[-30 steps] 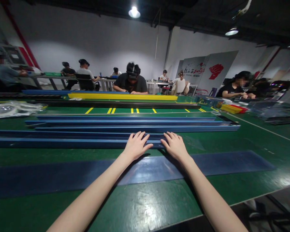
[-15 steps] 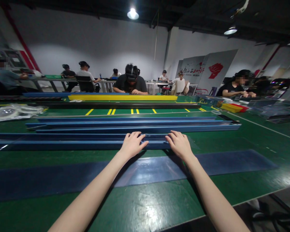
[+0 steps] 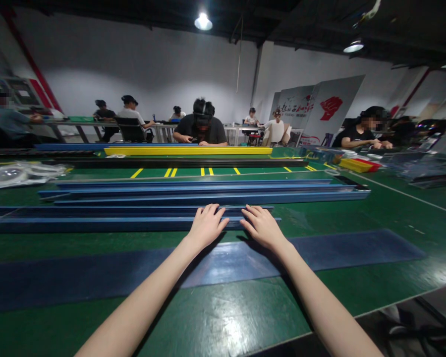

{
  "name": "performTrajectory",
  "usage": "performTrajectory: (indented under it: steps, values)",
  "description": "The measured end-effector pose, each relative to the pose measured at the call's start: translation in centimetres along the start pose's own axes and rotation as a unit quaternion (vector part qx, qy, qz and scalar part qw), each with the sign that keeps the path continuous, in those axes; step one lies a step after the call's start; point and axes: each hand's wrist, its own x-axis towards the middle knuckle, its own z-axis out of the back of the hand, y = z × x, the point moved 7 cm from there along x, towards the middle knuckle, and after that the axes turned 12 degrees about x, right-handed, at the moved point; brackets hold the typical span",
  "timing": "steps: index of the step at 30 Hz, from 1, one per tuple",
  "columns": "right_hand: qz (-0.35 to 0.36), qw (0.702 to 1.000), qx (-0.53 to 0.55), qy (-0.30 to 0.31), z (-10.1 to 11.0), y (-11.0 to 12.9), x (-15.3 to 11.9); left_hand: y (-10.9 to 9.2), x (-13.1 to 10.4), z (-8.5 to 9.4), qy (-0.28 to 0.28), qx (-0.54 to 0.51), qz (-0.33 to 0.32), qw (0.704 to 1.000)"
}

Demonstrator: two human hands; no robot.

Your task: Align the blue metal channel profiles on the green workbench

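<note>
A long blue channel-shaped strip (image 3: 115,223) runs across the green table in front of me, its right end just past my right hand. My left hand (image 3: 207,225) lies over this strip, palm down, fingers stretched out and thumb apart. Close beside it on the right, my right hand (image 3: 260,225) also rests palm down over the strip near its end, fingers spread. What lies beneath my fingertips is hidden. Nearer to me, under my forearms, a flat bluish see-through sheet (image 3: 342,249) lies across the table.
Beyond my hands lie more blue channel strips (image 3: 208,191), a dark strip (image 3: 193,162) and a yellow strip (image 3: 189,150). A plastic-wrapped roll (image 3: 7,173) sits at the left. Across the table a person (image 3: 200,126) bends over their hands. Yellow and red trays (image 3: 359,164) stand at the right.
My right hand has moved left along the blue strip, closer to my left hand, and uncovered the strip's right end. My left hand has barely moved.
</note>
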Motion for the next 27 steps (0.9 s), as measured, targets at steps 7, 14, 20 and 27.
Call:
performTrajectory:
  steps: [7, 14, 20, 27]
  values:
    - [-0.013, 1.000, -0.017, -0.002, 0.7, -0.7, 0.1, 0.3, 0.0, 0.1, 0.004, -0.004, 0.004, 1.000]
    - [-0.086, 0.994, -0.065, -0.032, 2.0, -3.1, -0.3, 2.3, 0.4, 1.0, 0.020, 0.019, 0.049, 0.998]
    - [-0.088, 0.994, -0.069, -0.009, 1.4, -3.0, -0.2, 3.4, 0.5, 1.4, 0.018, 0.047, 0.086, 0.995]
    - [-0.009, 1.000, -0.023, -0.001, 0.2, -0.4, 0.0, 0.7, 0.3, 0.7, -0.007, -0.009, -0.016, 1.000]
